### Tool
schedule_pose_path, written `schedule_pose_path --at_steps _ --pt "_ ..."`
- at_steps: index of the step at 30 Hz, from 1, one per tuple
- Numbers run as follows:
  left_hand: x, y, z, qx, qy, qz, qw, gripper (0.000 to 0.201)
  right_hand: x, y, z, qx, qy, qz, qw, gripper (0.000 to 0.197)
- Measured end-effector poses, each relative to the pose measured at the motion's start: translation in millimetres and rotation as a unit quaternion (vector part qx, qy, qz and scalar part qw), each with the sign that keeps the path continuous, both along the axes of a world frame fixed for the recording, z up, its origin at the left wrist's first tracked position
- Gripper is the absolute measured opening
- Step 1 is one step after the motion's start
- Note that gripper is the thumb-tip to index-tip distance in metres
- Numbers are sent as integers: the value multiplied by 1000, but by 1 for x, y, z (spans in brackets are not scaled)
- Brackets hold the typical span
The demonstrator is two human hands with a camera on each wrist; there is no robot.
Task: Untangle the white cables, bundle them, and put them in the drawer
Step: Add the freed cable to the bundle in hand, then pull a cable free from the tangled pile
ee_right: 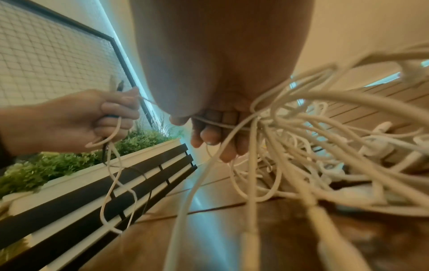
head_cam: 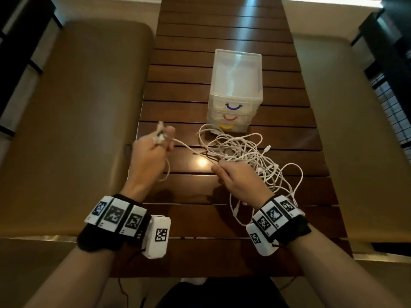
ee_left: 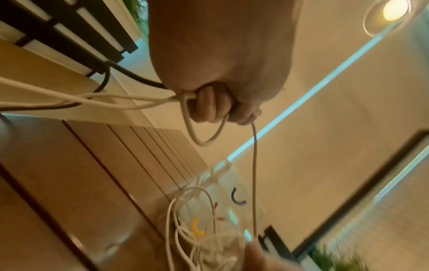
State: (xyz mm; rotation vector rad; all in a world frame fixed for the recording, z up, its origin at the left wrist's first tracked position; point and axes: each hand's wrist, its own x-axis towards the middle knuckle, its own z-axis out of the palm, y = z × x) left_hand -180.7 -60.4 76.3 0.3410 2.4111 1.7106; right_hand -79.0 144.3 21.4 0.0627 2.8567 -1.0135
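Note:
A tangle of white cables lies on the slatted wooden table, in front of a small translucent drawer unit. My left hand is raised at the left and grips several cable ends in its fist, plugs sticking up above the thumb. One strand runs taut from it to the pile. My right hand holds the near side of the tangle, fingers curled round several strands. In the left wrist view the curled fingers clasp a loop of white cable.
The drawer unit has three shut drawers with blue, red and yellow handles. Tan cushioned benches flank the table on both sides. A planter with greenery and a black slatted bench show in the right wrist view.

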Motion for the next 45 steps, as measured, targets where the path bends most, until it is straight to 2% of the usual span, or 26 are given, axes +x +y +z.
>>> schedule_pose_path --at_steps 2,3,4,6,8,9,11,12,13,15,16,18,21,25,27,30,32,35,37,38,41,43,45 --pt "-10 -5 6 90 -32 68 993 43 -4 9 4 -8 -14 -8 1000 43" --pt "-14 -7 5 108 -42 92 989 42 -6 14 5 -15 -23 -16 999 42" --pt "-17 -7 2 98 -49 102 989 41 -8 18 6 -16 -30 -23 999 42" --pt "-20 -4 -8 -14 -30 96 995 36 -8 21 7 -7 -46 -36 998 41" --pt "-16 3 -14 -127 32 69 989 23 -7 18 8 0 -69 -45 997 42" --pt "-10 8 -14 -154 77 51 984 29 -7 14 9 5 -84 -46 995 42" --pt "1 21 -13 -141 172 3 975 49 -9 5 7 18 -108 -43 993 43" --pt "7 28 -16 -125 208 -40 969 52 -10 -1 7 24 -111 -41 993 43" --pt "13 34 -20 -124 217 -95 964 55 -11 -6 6 26 -106 -40 993 42" --pt "23 44 -31 -180 183 -204 945 56 -10 -12 7 13 -80 -36 996 31" --pt "26 46 -34 -224 158 -231 933 46 -8 -13 8 -1 -66 -34 997 24" --pt "31 47 -36 -258 116 -243 928 23 -2 -13 10 -5 -42 -19 999 18" --pt "30 43 -36 -264 91 -261 924 29 4 -14 6 23 -20 23 999 19" --pt "20 33 -36 -298 92 -253 916 24 7 -10 -8 21 -6 30 999 27" --pt "17 26 -28 -255 87 -227 936 34 6 -6 -13 24 -14 28 999 23" --pt "9 12 -13 -95 46 -112 988 45 4 1 -9 21 4 19 1000 24" --pt "6 7 -7 -5 16 -61 998 48 -1 5 -4 10 21 14 1000 29" --pt "5 5 -7 95 -67 2 993 49 -7 2 2 -12 33 8 999 37" --pt "6 6 -11 91 -114 11 989 45 -7 0 3 -20 9 -2 1000 38" --pt "7 6 -15 53 -106 1 993 42 -7 -2 2 -12 -12 -10 1000 39" --pt "12 5 -21 -42 30 -31 998 25 -10 -7 0 5 -47 -58 997 44" --pt "18 7 -19 -38 117 -78 989 37 -14 -16 3 16 -50 -64 997 43" --pt "24 13 -20 -41 141 -149 978 48 -14 -26 6 20 -35 -42 998 40"
